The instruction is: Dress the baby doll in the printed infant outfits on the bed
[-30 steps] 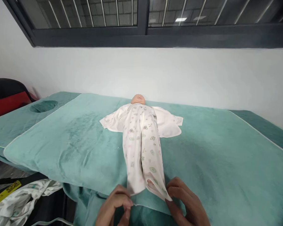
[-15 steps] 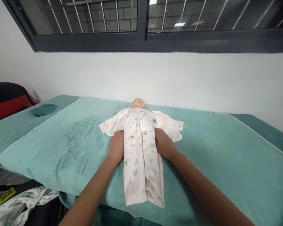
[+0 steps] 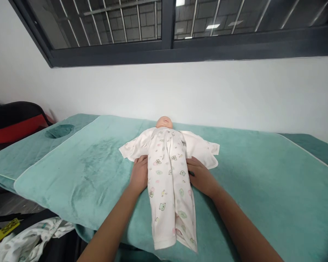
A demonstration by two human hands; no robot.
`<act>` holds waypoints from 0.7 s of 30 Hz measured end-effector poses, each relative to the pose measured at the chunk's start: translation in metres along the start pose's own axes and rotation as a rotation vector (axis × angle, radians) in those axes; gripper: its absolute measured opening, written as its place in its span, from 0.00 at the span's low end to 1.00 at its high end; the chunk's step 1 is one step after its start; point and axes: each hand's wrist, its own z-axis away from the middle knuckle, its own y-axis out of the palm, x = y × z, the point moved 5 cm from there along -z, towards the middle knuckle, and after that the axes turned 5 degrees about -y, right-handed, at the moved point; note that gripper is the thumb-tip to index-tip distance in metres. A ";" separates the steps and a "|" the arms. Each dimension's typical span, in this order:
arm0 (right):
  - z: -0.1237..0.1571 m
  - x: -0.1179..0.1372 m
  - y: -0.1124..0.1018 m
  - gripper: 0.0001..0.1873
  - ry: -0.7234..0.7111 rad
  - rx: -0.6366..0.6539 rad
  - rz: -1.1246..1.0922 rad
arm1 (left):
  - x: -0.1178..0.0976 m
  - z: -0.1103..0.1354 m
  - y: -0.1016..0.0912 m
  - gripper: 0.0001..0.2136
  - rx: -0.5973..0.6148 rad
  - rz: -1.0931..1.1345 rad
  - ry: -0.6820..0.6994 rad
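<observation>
A baby doll lies on its back; its head (image 3: 164,122) shows at the far end. Over its body is a white printed baby romper (image 3: 164,203), the legs stretched toward me and the sleeves spread to both sides. My left hand (image 3: 140,174) is closed at the romper's left edge, fingertips hidden by the cloth. At the right edge, my right hand (image 3: 200,175) has its fingers curled against the cloth, just below the white flap. A small dark spot shows by my right thumb; I cannot make out what it is.
A teal padded bed cover (image 3: 248,182) lies under the doll, with a round hole (image 3: 59,131) at left. Behind stands a white wall below a barred window (image 3: 168,43). A black and red bag (image 3: 19,127) is far left; crumpled printed cloth (image 3: 30,240) lies lower left.
The view has shifted slightly, so the scene sits a little further right and lower. Both hands stay at the romper's sides; a dark spot now shows by my right thumb.
</observation>
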 end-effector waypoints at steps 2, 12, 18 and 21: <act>-0.001 0.007 0.002 0.16 -0.079 0.021 -0.005 | 0.000 0.001 0.001 0.12 -0.027 0.033 0.039; -0.025 0.016 0.013 0.18 0.014 -0.182 0.047 | -0.001 0.000 -0.006 0.16 -0.020 0.109 -0.065; -0.016 0.013 0.012 0.17 0.103 -0.099 -0.145 | -0.002 -0.001 -0.005 0.15 0.006 0.099 -0.115; -0.011 0.010 0.014 0.20 0.087 -0.055 -0.313 | 0.000 -0.003 -0.002 0.15 0.037 0.086 -0.160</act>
